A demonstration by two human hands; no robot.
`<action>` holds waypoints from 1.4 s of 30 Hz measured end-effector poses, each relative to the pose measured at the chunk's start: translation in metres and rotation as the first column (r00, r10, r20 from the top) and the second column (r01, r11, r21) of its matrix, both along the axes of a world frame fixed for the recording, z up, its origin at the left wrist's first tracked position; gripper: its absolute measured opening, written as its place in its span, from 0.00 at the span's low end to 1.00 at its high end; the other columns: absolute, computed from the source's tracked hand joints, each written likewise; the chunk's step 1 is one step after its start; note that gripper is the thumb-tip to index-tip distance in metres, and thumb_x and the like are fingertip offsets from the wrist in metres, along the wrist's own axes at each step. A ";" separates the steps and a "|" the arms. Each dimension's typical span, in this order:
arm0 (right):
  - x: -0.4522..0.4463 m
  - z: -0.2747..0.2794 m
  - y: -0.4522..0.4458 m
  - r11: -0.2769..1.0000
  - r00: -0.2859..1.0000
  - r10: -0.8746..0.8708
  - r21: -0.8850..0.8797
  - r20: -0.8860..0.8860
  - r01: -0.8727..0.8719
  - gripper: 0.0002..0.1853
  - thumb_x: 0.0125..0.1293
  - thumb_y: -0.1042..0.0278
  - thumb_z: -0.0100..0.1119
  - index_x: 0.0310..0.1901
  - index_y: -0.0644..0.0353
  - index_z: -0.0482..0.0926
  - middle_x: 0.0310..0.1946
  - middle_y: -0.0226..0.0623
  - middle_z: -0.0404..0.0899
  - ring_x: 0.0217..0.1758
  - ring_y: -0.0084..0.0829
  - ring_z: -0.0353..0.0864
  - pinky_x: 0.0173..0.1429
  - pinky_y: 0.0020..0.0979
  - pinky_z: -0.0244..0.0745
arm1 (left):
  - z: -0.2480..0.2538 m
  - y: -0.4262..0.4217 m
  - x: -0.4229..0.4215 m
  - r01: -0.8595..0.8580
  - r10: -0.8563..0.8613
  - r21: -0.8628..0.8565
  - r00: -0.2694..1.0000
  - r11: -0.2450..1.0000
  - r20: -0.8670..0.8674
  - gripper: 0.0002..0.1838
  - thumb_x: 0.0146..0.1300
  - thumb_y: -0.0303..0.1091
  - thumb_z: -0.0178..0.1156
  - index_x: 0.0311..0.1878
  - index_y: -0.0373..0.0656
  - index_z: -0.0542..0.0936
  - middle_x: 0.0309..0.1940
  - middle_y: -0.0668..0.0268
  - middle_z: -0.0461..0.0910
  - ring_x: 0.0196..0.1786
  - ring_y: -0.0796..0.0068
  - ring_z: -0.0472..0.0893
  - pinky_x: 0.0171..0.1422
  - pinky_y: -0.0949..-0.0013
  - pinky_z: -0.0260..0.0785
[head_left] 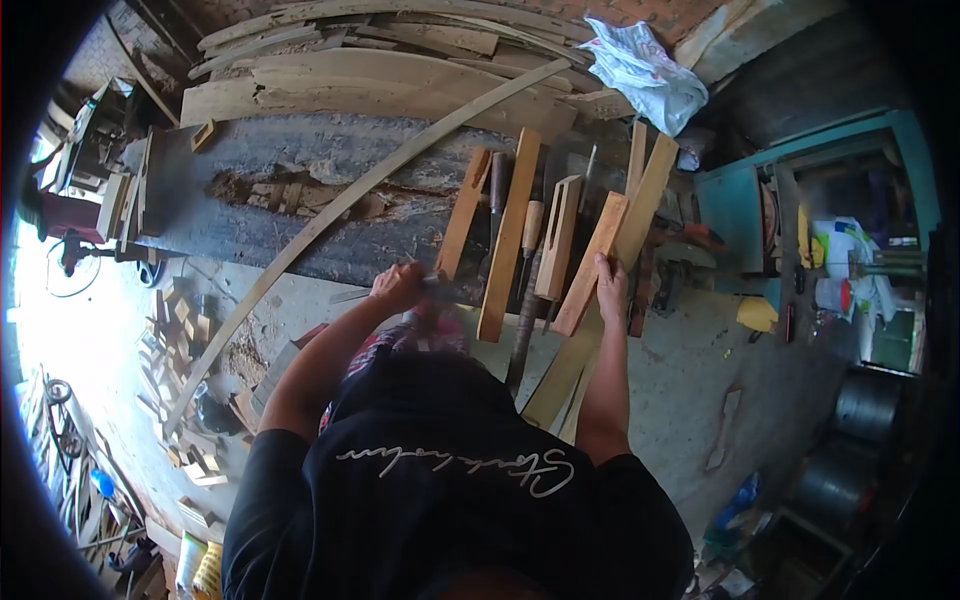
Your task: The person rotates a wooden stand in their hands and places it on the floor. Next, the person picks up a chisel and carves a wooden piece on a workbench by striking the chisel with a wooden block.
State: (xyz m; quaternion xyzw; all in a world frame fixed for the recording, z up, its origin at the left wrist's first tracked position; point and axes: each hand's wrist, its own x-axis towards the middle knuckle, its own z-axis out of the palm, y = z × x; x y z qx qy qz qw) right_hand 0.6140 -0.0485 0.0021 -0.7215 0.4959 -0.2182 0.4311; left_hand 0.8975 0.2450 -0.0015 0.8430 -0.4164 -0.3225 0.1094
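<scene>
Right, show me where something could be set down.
Bare: the dark bench left of its hollow; floor between the right arm and metal drums. Crowded: the bench's other end, where wooden pieces and tools lie close by the right hand.

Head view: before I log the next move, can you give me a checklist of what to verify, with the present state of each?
1. Right hand in contact with the orange-brown wooden block: ok, at its edge; a full grip cannot be confirmed.
2. What the left hand holds: cannot tell, blurred there.
3. Slotted wooden piece with its slot visible: ok.
4. Light-handled tool away from both hands: ok, it lies between wooden pieces.
5. Workbench surface whole: not ok, it has a rough, broken hollow.
6. Workbench free of the long strip: not ok, it lies diagonally across.
</scene>
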 end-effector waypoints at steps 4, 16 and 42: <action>-0.004 0.013 0.016 0.800 0.800 -0.440 0.582 0.407 0.144 0.25 0.64 0.43 0.55 0.46 0.61 0.75 0.34 0.38 0.78 0.34 0.35 0.79 0.41 0.33 0.76 | 0.003 -0.030 -0.014 0.097 -0.097 0.008 0.995 0.995 -0.027 0.14 0.55 0.43 0.61 0.42 0.48 0.79 0.38 0.55 0.83 0.46 0.54 0.82 0.50 0.52 0.74; -0.061 0.028 0.104 0.515 0.389 -0.673 0.776 0.629 -0.363 0.31 0.65 0.35 0.47 0.53 0.58 0.68 0.40 0.41 0.74 0.35 0.35 0.75 0.38 0.36 0.74 | 0.007 -0.180 -0.111 0.374 -0.368 -0.001 0.911 0.927 0.185 0.14 0.61 0.38 0.54 0.47 0.41 0.77 0.37 0.58 0.83 0.44 0.62 0.84 0.43 0.60 0.75; -0.151 0.023 0.211 0.538 0.244 -0.797 0.833 0.552 -0.128 0.29 0.67 0.37 0.45 0.55 0.55 0.69 0.36 0.42 0.75 0.34 0.35 0.74 0.38 0.37 0.71 | 0.004 -0.271 -0.121 -0.338 0.331 -0.030 0.932 0.941 -0.147 0.14 0.56 0.37 0.60 0.42 0.42 0.84 0.44 0.56 0.83 0.50 0.56 0.83 0.53 0.58 0.76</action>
